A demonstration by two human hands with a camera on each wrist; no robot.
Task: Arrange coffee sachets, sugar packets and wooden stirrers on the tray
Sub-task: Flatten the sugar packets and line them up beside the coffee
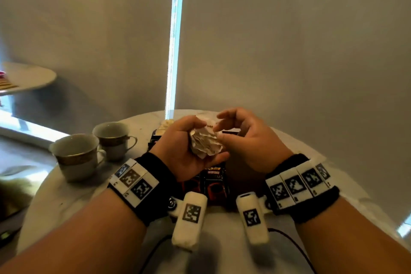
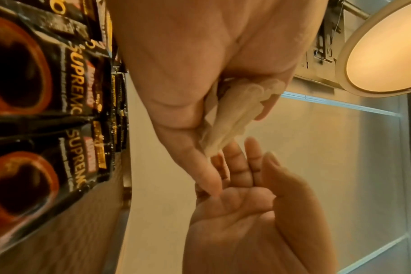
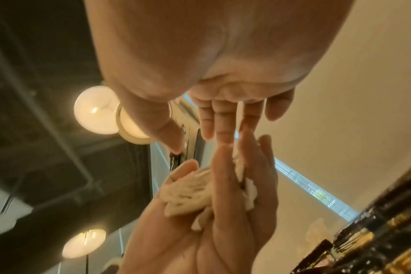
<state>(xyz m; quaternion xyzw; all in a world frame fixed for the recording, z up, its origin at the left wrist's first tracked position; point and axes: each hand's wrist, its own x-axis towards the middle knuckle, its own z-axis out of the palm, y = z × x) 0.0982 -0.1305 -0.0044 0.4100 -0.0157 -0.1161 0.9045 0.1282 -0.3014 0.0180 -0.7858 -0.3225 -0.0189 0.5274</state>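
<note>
Coffee sachets (image 1: 211, 181) already lay below; my left hand (image 1: 189, 147) clutched the sugar packets (image 1: 205, 143), my right hand (image 1: 244, 138) slack-fingered; no stirrers showed.

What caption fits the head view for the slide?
Left hand grips a bunch of white sugar packets above the coffee sachets; open right hand alongside.

The head view is dim and soft, lit mainly by a bright blown-out strip of daylight (image 1: 175, 38) between the blinds and a glaring patch at the left edge. Straight lines bow near the borders. Both wrist views carry a warm orange cast; round ceiling lamps (image 3: 96, 109) glare with blurred rims. The coffee sachets (image 2: 47, 89) close to the lens look smeared, and the left hand (image 3: 200, 213) is softly blurred.
</note>
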